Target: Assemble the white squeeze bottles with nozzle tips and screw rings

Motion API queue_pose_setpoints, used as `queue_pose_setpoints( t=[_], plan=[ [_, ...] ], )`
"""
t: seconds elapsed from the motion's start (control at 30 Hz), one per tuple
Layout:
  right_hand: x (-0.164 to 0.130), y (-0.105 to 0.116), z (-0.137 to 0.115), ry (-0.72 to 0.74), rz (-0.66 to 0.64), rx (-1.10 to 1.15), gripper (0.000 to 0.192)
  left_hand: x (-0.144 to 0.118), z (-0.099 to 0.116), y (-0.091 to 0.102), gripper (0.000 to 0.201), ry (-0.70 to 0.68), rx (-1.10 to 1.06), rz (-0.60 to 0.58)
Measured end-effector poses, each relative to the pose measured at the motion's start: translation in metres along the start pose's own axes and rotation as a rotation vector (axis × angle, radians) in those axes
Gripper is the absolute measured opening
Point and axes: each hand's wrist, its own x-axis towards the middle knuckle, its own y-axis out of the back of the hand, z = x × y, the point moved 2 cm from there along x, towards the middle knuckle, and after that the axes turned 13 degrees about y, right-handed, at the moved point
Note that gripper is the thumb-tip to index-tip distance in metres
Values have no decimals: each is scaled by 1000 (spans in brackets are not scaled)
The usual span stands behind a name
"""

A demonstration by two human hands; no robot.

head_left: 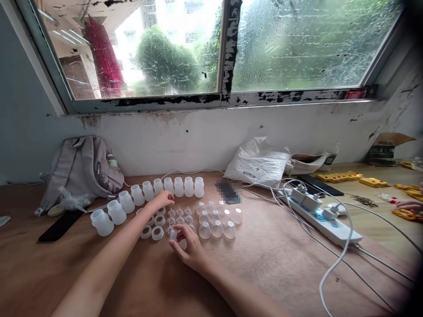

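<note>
Desk (271,264): brown wooden top, running the full width under a rain-spotted window (211,44).

Backpack (81,169): grey, slumped at the desk's far left edge against the wall; a black phone (59,226) lies flat just in front of it.

Plastic bag (257,163): white, crumpled, at the far edge right of centre.

Power strip (322,220): white, lying aslant on the right half of the desk, several plugs in it, white cables trailing toward the near edge.

Yellow parts (340,177): scattered along the far right edge; another person's hand (410,205) rests among them at the right edge.

Bottle bodies (148,196): translucent white, set in a curved row from the left of centre toward the far edge, upright.

Clear caps (218,220): a cluster of small domed pieces, right of the rows' middle.

Rings (157,224): small translucent collars, in rows between the bottle bodies and the caps.

Valves (180,213): tiny clear pieces in short rows beside the rings.

Left hand (162,200): reaching in over the rings, fingertips down on the far row, fingers drawn close together; whether it pinches a piece cannot be told.

Right hand (189,248): resting on the desk near the middle, fingers curled around a small clear piece (174,234), held just off the near row of rings.
</note>
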Motion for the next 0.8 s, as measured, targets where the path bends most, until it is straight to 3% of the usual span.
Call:
queue_pose_setpoints(
  t=[0.27,0.8],
  plan=[
    [1,0,-1,19,-13,-31,30,8,-6,-15,16,21,178,-81],
    [-1,-4,2,-4,-50,-18,29,10,-8,-16,25,-20,124,-65]
  ],
)
